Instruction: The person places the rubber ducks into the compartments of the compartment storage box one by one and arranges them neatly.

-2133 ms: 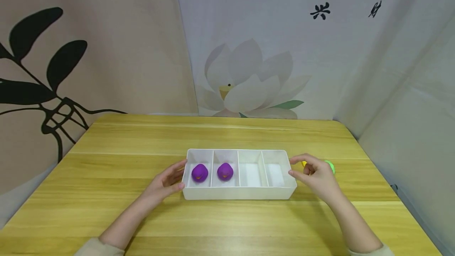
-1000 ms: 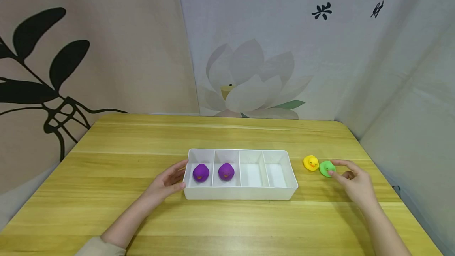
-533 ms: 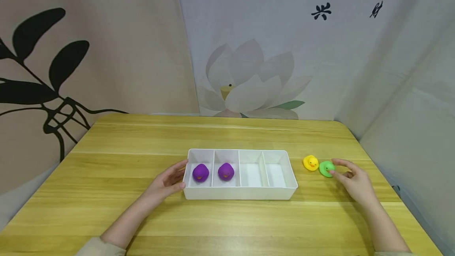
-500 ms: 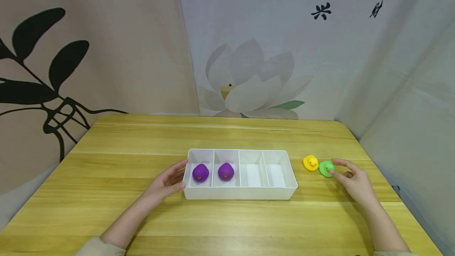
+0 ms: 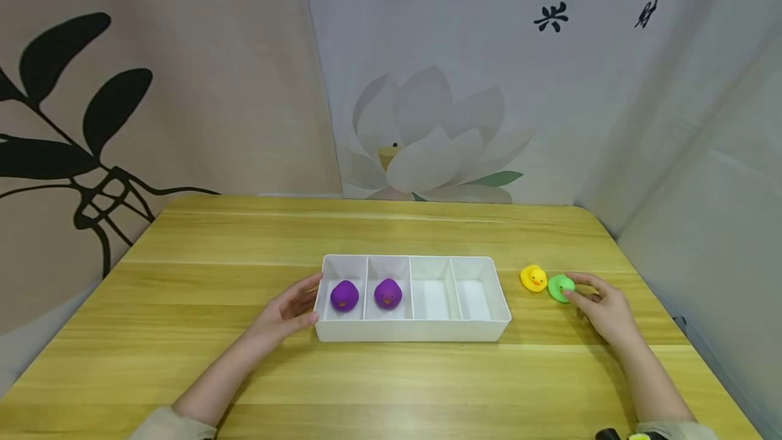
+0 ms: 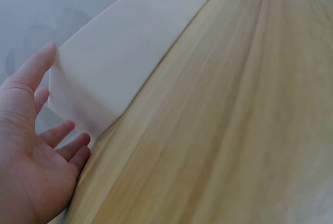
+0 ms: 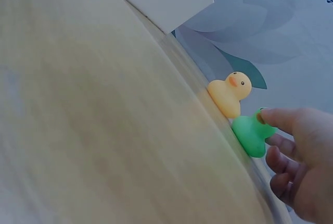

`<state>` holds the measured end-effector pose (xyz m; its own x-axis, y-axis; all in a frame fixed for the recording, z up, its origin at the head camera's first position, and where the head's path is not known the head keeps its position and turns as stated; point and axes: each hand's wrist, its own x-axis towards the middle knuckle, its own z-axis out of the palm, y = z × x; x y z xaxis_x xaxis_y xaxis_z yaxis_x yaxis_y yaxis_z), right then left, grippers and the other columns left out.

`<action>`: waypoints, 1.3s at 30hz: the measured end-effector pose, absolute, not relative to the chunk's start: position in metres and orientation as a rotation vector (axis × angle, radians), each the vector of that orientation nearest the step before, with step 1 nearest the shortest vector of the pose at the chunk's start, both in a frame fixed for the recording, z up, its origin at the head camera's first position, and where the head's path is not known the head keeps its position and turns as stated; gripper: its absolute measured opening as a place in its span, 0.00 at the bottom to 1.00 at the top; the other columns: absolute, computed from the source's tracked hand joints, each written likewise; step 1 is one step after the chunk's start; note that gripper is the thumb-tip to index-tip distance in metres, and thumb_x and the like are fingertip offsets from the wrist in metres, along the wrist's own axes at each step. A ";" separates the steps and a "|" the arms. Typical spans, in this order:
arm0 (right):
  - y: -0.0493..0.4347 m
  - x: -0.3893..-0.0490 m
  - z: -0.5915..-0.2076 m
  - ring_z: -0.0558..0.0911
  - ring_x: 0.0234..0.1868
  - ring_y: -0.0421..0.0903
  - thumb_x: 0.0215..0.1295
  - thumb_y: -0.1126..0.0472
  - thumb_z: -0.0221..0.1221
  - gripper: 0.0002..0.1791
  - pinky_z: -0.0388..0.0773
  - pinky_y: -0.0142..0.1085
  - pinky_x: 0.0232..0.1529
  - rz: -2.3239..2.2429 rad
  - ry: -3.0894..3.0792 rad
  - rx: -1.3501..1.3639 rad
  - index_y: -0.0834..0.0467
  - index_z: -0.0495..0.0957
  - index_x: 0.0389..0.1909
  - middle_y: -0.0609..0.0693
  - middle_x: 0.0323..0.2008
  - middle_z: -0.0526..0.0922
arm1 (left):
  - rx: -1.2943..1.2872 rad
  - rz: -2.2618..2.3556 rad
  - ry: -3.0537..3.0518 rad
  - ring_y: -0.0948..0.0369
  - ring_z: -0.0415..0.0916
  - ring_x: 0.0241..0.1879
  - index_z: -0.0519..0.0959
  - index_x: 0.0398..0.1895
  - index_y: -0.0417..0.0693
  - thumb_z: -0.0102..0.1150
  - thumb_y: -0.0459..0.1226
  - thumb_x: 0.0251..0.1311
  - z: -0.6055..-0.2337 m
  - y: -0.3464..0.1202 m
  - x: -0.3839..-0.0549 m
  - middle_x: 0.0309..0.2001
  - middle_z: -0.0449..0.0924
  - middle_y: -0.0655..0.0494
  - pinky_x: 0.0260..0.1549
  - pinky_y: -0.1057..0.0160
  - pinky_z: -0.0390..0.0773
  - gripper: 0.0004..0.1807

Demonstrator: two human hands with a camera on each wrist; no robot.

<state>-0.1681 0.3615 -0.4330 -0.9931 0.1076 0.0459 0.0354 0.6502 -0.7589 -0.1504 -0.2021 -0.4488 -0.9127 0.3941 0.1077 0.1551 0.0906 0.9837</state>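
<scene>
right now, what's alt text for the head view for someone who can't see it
A person's right hand pinches a green duck beside a yellow duck on a wooden table. Their left hand touches the left end of a white four-part box, where a purple toy sits in each of the two left compartments.

Left hand (image 6: pixel 34 166) touches end of white box (image 6: pixel 119 41), wooden tabletop (image 6: pixel 203 120) beneath.
</scene>
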 end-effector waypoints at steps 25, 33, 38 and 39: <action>0.361 -0.165 -0.425 0.64 0.18 0.36 0.70 0.48 0.64 0.29 0.67 0.32 0.17 1.321 -2.657 -0.214 0.62 0.75 0.64 0.39 0.20 0.67 | 0.568 1.923 2.184 0.27 0.57 0.70 0.53 0.78 0.31 0.58 0.31 0.71 -0.447 -0.202 -0.149 0.72 0.58 0.23 0.57 0.71 0.74 0.37; 0.355 -0.161 -0.411 0.60 0.16 0.37 0.70 0.48 0.65 0.26 0.63 0.34 0.14 1.328 -2.619 -0.207 0.59 0.77 0.62 0.40 0.16 0.61 | 0.560 1.927 2.182 0.29 0.57 0.71 0.53 0.78 0.31 0.58 0.31 0.71 -0.447 -0.202 -0.149 0.72 0.59 0.24 0.58 0.71 0.73 0.37; 0.349 -0.157 -0.402 0.59 0.16 0.38 0.70 0.50 0.65 0.26 0.61 0.34 0.13 1.299 -2.612 -0.170 0.61 0.77 0.62 0.40 0.17 0.61 | 0.579 1.938 2.169 0.27 0.57 0.70 0.53 0.78 0.31 0.58 0.32 0.71 -0.446 -0.202 -0.147 0.72 0.59 0.23 0.57 0.72 0.73 0.37; 0.348 -0.157 -0.400 0.59 0.16 0.38 0.70 0.50 0.65 0.25 0.60 0.35 0.13 1.292 -2.611 -0.163 0.60 0.77 0.62 0.40 0.17 0.61 | 0.584 1.940 2.165 0.27 0.56 0.70 0.53 0.78 0.31 0.58 0.32 0.71 -0.446 -0.202 -0.147 0.72 0.59 0.22 0.58 0.72 0.73 0.37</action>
<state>-0.1569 0.3484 -0.4004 -0.9688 0.1973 0.1497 0.0006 0.6064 -0.7952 -0.1474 -0.2024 -0.4455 -0.9075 0.4003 0.1273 0.1703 0.0734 0.9827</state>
